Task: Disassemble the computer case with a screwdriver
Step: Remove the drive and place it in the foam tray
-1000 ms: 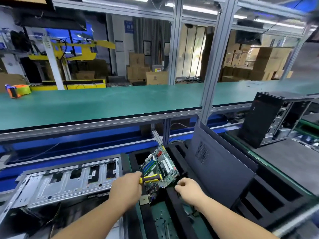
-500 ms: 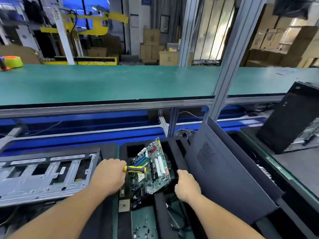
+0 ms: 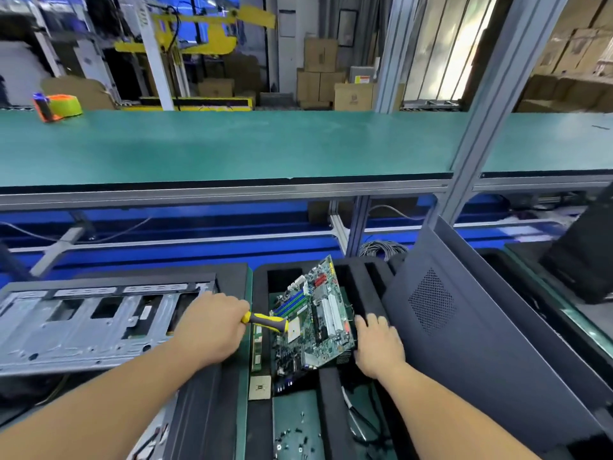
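Observation:
My left hand (image 3: pixel 212 327) grips a screwdriver with a yellow and black handle (image 3: pixel 265 322), its tip hidden by the hand. A green motherboard (image 3: pixel 315 317) lies tilted in the black foam tray (image 3: pixel 258 283), just right of the handle. My right hand (image 3: pixel 378 346) rests on the foam at the board's right edge, fingers spread, holding nothing. The grey metal case chassis (image 3: pixel 83 323) lies flat to the left. A dark side panel (image 3: pixel 464 327) leans at the right.
A small square chip (image 3: pixel 259 387) and a memory stick (image 3: pixel 256 346) lie by the board. Several loose screws (image 3: pixel 295 433) sit in the tray's near compartment. A green conveyor shelf (image 3: pixel 232 147) runs across behind, with an orange tape dispenser (image 3: pixel 56 106). A black case (image 3: pixel 583 254) stands far right.
The motherboard has gone down from my hands into the tray. My right hand let go of it and now rests beside it. The view tilted downward.

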